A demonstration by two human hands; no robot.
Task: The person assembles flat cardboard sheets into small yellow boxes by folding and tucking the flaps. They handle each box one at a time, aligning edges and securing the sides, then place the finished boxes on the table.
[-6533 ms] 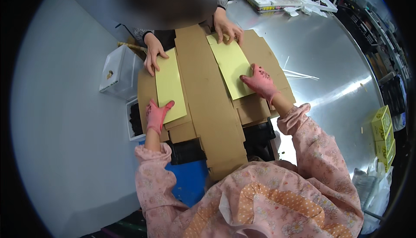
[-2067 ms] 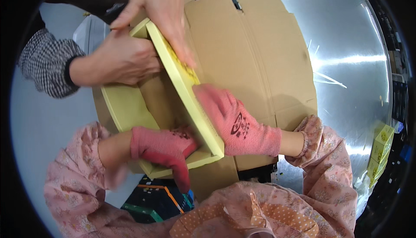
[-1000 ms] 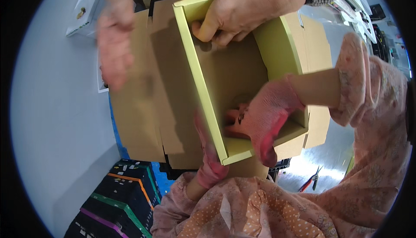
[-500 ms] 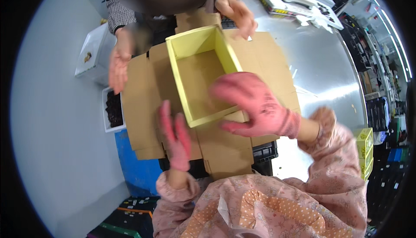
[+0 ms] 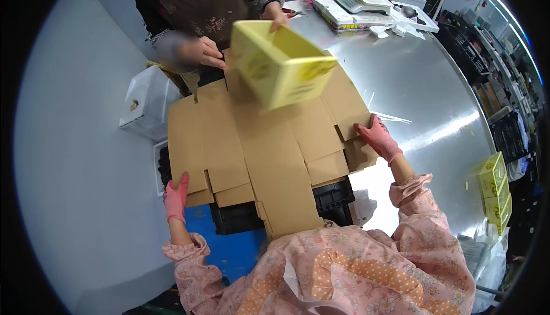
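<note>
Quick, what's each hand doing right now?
Left hand: open, gripping the flat cardboard sheet's left edge.
Right hand: open, pressing the cardboard's right edge.

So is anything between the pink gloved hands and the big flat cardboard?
No, nothing. The left hand grips the flat cardboard at its left edge, the right hand presses its right flap. The yellow box is above the far end, held by another person.
</note>
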